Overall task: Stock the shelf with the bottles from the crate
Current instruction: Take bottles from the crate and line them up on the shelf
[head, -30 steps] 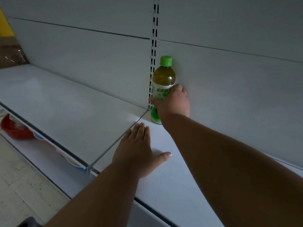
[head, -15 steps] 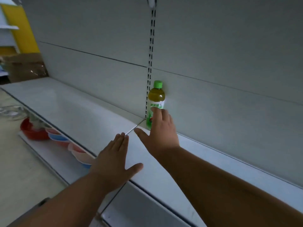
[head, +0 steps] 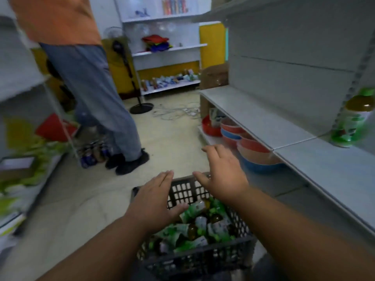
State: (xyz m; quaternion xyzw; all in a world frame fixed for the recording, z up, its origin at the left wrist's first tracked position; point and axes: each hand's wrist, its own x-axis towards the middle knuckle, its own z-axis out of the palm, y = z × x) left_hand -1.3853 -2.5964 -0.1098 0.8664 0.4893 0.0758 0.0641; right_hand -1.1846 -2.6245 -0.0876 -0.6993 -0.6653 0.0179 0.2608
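Note:
A dark slatted crate [head: 188, 262] sits on the floor just below me, filled with several green-labelled bottles [head: 198, 226] lying jumbled. My left hand [head: 154, 197] hovers over the crate's far left corner, fingers spread and empty. My right hand [head: 221, 173] hangs above the crate's far edge, also spread and empty. One green-capped bottle [head: 351, 120] stands upright on the white shelf [head: 324, 157] at the right, against the back panel beside the slotted upright.
Stacked red and blue bowls [head: 251, 151] fill the lower shelf to the right. A person in jeans and an orange top [head: 95, 84] stands on the floor at left. A standing fan [head: 125, 61] and loose cables [head: 176, 113] lie farther down the aisle.
Both hands have left the shelf; the right let go of the standing bottle. My view has swung left and down, and the hands are now over the crate.

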